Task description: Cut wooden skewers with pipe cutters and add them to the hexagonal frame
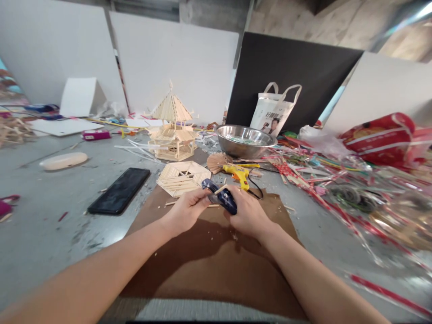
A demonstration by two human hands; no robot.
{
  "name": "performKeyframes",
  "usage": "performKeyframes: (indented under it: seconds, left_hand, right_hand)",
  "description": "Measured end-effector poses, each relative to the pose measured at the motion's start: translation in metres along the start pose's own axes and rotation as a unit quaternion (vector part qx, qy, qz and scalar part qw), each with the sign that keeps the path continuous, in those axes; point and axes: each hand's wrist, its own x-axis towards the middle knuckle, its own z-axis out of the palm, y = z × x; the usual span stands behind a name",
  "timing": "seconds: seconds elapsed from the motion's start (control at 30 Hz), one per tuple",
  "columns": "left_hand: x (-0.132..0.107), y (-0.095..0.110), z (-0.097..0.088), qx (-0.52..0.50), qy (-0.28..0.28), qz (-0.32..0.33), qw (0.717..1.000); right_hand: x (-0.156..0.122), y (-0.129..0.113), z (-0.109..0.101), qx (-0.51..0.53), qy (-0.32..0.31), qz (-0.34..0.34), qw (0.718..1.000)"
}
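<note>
My right hand (249, 215) is closed round the dark blue handles of a cutting tool (221, 197), held over a brown cardboard sheet (216, 265). My left hand (186, 209) pinches a thin wooden stick (220, 189) at the tool's jaws. Just beyond lie a flat hexagonal panel of sticks (182, 177) and a yellow glue gun (239, 173) with a black cord. A stick pavilion model (173, 130) stands further back.
A black phone (119, 190) lies left of the cardboard. A steel bowl (245, 139), a white tote bag (275, 110) and a heap of red wrappers and plastic (354, 180) fill the right. White and black boards lean behind. Small stick offcuts are scattered around.
</note>
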Motion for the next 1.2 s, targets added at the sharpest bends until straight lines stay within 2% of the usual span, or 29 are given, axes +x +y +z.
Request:
performKeyframes:
  seconds: [0.17,0.4,0.47,0.57,0.67,0.77,0.83,0.93,1.03,1.2]
  left_hand:
    - [-0.003,0.001,0.001,-0.149,-0.056,-0.104,0.982]
    - [-0.008,0.001,-0.002,-0.309,-0.188,-0.235,0.902]
    - [-0.008,0.001,-0.002,-0.330,-0.203,-0.249,0.888]
    - [-0.007,0.001,-0.003,-0.324,-0.187,-0.239,0.896]
    - [-0.005,0.001,-0.005,-0.276,-0.148,-0.218,0.924]
    - [-0.002,0.003,-0.005,-0.193,-0.089,-0.194,0.958]
    - [-0.001,0.004,-0.004,-0.124,-0.066,-0.174,0.975]
    - [0.001,0.002,-0.003,0.007,-0.058,-0.121,0.991]
    - [0.001,-0.001,-0.005,0.169,-0.046,-0.062,0.983]
    - [0.000,-0.004,-0.009,0.372,-0.018,-0.054,0.927]
  right_hand:
    - [-0.002,0.006,-0.004,0.035,-0.003,-0.053,0.998]
    - [-0.001,0.011,-0.008,0.028,0.007,-0.123,0.992]
    - [0.000,0.013,-0.008,0.013,0.024,-0.135,0.990]
    - [0.001,0.019,-0.007,-0.012,0.064,-0.118,0.991]
    - [0.005,0.030,-0.008,-0.036,0.130,-0.054,0.989]
    - [0.011,0.047,-0.012,-0.092,0.184,0.070,0.976]
    - [0.015,0.060,-0.014,-0.140,0.180,0.162,0.960]
    - [0.016,0.081,-0.016,-0.191,0.120,0.284,0.932]
    - [0.012,0.100,-0.017,-0.202,0.049,0.376,0.903]
    - [0.007,0.121,-0.014,-0.189,0.005,0.445,0.875]
